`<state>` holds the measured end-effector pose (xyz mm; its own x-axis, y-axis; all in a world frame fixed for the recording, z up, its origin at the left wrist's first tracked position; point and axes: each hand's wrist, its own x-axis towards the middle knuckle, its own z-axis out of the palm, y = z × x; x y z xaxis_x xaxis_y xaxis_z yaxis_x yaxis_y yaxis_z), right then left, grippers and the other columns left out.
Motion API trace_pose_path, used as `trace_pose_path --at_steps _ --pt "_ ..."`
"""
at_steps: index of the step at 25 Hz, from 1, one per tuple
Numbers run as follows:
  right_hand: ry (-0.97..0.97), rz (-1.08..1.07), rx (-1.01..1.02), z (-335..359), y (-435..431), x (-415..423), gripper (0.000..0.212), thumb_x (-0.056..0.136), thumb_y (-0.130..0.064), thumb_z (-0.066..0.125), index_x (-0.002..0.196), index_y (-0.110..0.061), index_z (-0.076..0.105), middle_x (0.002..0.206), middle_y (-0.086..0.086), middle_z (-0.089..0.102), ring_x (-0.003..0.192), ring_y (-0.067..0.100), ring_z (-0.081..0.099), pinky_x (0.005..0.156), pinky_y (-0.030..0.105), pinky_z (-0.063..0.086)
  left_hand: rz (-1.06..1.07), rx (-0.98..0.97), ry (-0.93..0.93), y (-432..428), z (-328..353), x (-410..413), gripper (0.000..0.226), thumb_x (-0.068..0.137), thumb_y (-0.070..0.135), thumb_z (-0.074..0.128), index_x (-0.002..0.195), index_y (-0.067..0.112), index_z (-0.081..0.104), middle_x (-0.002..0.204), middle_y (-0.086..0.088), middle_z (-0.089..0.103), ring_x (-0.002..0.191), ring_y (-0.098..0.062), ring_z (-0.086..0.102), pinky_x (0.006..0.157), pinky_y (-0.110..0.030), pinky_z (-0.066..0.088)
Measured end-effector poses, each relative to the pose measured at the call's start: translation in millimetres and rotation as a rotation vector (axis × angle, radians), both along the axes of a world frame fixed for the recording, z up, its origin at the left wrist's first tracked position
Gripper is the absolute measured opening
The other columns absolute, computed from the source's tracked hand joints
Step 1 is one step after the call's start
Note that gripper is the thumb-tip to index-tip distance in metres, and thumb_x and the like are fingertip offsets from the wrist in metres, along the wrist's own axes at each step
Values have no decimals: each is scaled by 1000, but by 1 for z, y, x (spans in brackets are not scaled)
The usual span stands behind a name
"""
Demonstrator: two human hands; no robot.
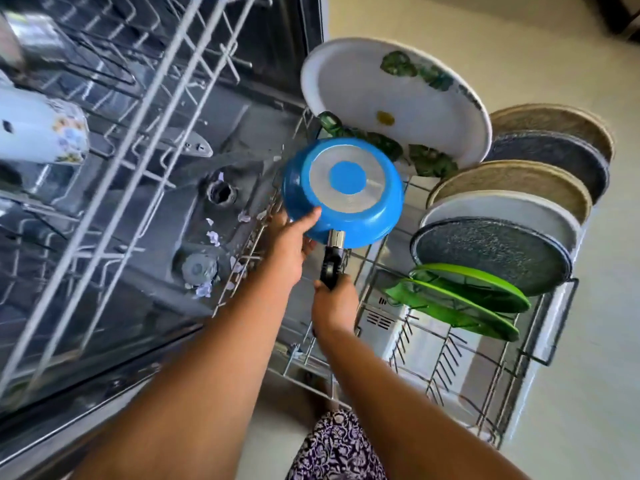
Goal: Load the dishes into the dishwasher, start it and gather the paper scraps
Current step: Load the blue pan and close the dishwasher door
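**Holding a Blue Pan Over the Lower Rack**

Both hands hold a blue frying pan upside down, its silver-and-blue base facing the camera, above the pulled-out lower rack on the side nearest the tub. The right hand grips the end of the pan's black handle. It is seen from the back, so its fingers wrap round the handle and their tips are hidden. The left hand steadies the pan's near wall: the thumb lies flat on the blue side while the other fingers curl under the rim, pinching it between them.

Just behind the pan, a large white leaf-patterned plate stands tilted in the rack. To the right a row of dishes stands on edge: a woven beige plate, a dark speckled plate, a second beige plate, a white plate and a grey speckled plate. Two green plates stand nearest the camera.

On the left, the white wire upper rack is drawn out and holds a floral mug on its side and a blurred steel vessel. Below it, pale paper scraps lie scattered on the dishwasher tub floor, near the round filter and the tub's front edge. A purple patterned garment shows at the bottom, over cream floor tiles.
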<state>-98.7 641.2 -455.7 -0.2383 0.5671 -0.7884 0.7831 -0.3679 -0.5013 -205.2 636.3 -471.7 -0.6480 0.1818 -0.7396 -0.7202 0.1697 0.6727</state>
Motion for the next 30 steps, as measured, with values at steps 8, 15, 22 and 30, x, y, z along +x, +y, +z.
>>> trace_pose_path --at_steps 8,15,22,30 --pt "30 -201 -106 -40 -24 -34 24 88 -16 57 109 -6 50 112 13 64 101 29 61 90 42 49 -130 -24 -100 -17 -32 -4 53 82 -8 59 124 24 56 99 0 70 86 -16 66 79 -36 53" --pt "-62 155 -77 -62 -3 -34 23 88 -15 55 108 -4 59 106 16 66 99 31 62 87 40 51 -139 -80 -78 -17 -47 -10 43 85 -7 56 124 12 57 87 4 68 69 -7 64 57 -20 48" --pt "-18 269 -111 -62 8 -21 31 89 -5 48 119 -3 56 119 15 61 109 29 57 92 34 47 -151 -119 -71 -31 -64 5 53 84 -2 60 127 29 56 109 -4 69 87 -14 67 78 -32 55" --pt "49 219 -134 -60 7 -11 40 91 -6 47 131 -7 49 126 12 58 112 25 56 93 28 45 -159 -160 -24 -31 -58 8 51 86 -2 58 128 25 55 110 -1 67 86 -8 63 70 -23 50"
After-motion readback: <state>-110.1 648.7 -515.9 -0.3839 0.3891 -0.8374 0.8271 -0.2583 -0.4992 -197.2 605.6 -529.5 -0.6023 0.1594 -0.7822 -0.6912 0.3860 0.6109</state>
